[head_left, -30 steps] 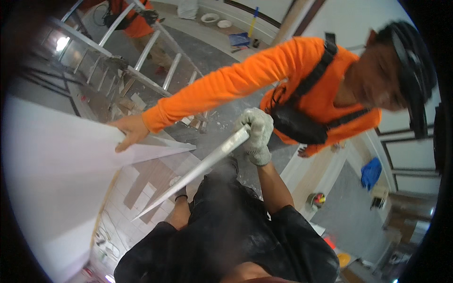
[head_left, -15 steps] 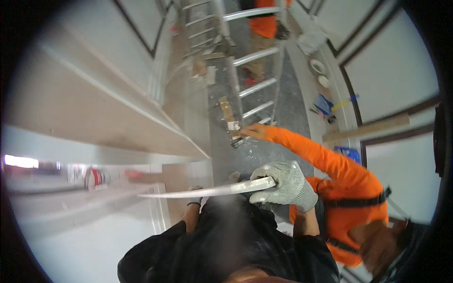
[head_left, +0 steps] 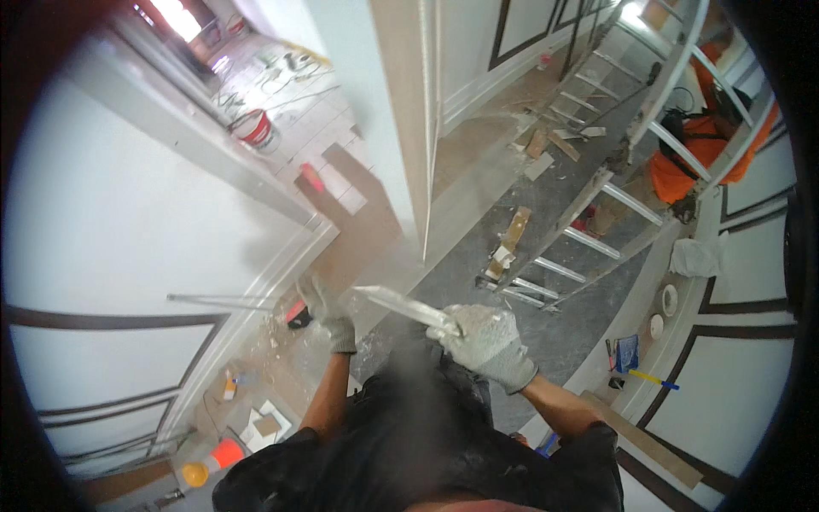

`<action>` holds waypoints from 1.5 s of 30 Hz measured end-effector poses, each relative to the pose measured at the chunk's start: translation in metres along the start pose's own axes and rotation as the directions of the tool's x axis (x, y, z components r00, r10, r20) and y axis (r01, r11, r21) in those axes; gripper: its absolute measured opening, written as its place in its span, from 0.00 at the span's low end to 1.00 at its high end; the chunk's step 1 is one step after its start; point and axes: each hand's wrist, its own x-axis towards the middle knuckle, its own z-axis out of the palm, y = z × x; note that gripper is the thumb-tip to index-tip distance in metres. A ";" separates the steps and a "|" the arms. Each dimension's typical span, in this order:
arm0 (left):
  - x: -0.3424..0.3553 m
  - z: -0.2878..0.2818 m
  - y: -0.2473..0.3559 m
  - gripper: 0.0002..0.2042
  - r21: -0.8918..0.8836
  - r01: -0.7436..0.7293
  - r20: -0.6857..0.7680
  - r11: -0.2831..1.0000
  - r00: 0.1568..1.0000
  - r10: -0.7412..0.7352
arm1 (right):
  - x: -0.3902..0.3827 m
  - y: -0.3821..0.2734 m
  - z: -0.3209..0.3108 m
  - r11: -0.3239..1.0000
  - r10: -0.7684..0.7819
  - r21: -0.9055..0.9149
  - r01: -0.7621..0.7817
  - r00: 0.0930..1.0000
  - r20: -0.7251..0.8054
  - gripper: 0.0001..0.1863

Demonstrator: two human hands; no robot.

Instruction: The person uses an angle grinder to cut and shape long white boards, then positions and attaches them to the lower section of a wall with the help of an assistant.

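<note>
Strip (head_left: 401, 305): one, pale and straight, tilted, lying nearer to you than the foot of the wall end (head_left: 399, 128).
Right hand (head_left: 490, 341): one, gloved, right of the wall end's foot; your fingers curl closed around one end of the strip.
Left hand (head_left: 331, 317): one, gloved and blurred, left of the wall end's foot; your fingers look loosely extended, nothing seen in them, near the strip's free tip.
Black-and-red object (head_left: 299, 314): one, just beside your left glove, left of the wall end.
Bucket (head_left: 256, 130): one, red and white, left of the wall end.
Ladder frames (head_left: 589, 243): metal, right of the wall end; at least four rungs on the nearest section; you cannot tell how many ladders.
Co-worker (head_left: 674, 175): one, in orange, right of the wall end, partly behind the ladder frames.
Round white items (head_left: 670, 299): two, far right of the wall end.
</note>
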 end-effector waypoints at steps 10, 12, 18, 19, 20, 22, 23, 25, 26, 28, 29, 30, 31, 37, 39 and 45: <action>0.090 0.206 0.200 0.51 0.344 -0.765 0.271 0.544 0.636 0.723 | 0.009 -0.013 0.038 0.933 0.262 -0.291 -0.211 0.953 0.152 0.25; 0.106 0.198 0.196 0.49 0.393 -0.820 0.253 0.416 0.531 0.809 | 0.007 -0.004 0.046 0.925 0.276 -0.298 -0.233 0.955 0.109 0.24; 0.146 0.152 0.203 0.53 0.442 -0.789 0.247 0.427 0.565 0.787 | 0.008 -0.011 0.049 0.843 0.417 -0.334 -0.423 0.904 -0.091 0.21; 0.158 0.143 0.205 0.54 0.461 -0.778 0.240 0.426 0.572 0.785 | 0.010 -0.009 0.049 0.819 0.435 -0.355 -0.451 0.891 -0.129 0.21; 0.168 0.133 0.202 0.54 0.478 -0.769 0.249 0.425 0.582 0.774 | 0.011 -0.006 0.052 0.821 0.441 -0.345 -0.456 0.889 -0.124 0.21; 0.189 0.117 0.201 0.54 0.481 -0.723 0.249 0.495 0.655 0.714 | 0.011 0.001 0.060 0.764 0.543 -0.282 -0.581 0.814 -0.206 0.22; 0.203 0.111 0.202 0.53 0.480 -0.671 0.234 0.565 0.719 0.655 | 0.014 0.001 0.064 0.754 0.559 -0.269 -0.599 0.800 -0.215 0.22; 0.241 0.086 0.195 0.52 0.487 -0.675 0.230 0.554 0.711 0.665 | 0.025 0.000 0.072 0.766 0.538 -0.242 -0.596 0.800 -0.268 0.23; 0.259 0.072 0.192 0.50 0.512 -0.664 0.203 0.545 0.710 0.674 | 0.031 -0.002 0.075 0.758 0.545 -0.240 -0.606 0.791 -0.277 0.23; 0.286 0.066 0.191 0.48 0.406 -0.650 0.153 0.643 0.742 0.653 | 0.043 0.001 0.079 0.747 0.535 -0.255 -0.614 0.783 -0.316 0.23; 0.300 0.060 0.191 0.46 0.322 -0.620 0.105 0.716 0.775 0.624 | 0.049 0.002 0.082 0.740 0.547 -0.248 -0.625 0.774 -0.320 0.23; 0.316 0.056 0.191 0.46 0.314 -0.621 0.116 0.718 0.775 0.621 | 0.056 0.005 0.084 0.741 0.549 -0.226 -0.633 0.764 -0.340 0.24; 0.332 0.048 0.190 0.45 0.406 -0.623 0.124 0.669 0.763 0.635 | 0.061 0.006 0.088 0.745 0.549 -0.206 -0.635 0.758 -0.352 0.25; 0.402 0.016 0.201 0.45 0.546 -0.605 0.188 0.579 0.762 0.620 | 0.090 -0.010 0.093 0.664 0.674 -0.148 -0.733 0.672 -0.306 0.26; 0.413 0.011 0.204 0.46 0.611 -0.605 0.213 0.511 0.747 0.629 | 0.096 -0.012 0.096 0.650 0.690 -0.146 -0.746 0.659 -0.299 0.26; 0.462 0.004 0.199 0.57 0.779 -0.538 0.096 0.323 0.611 0.786 | 0.124 -0.002 0.111 0.651 0.692 -0.124 -0.749 0.653 -0.307 0.27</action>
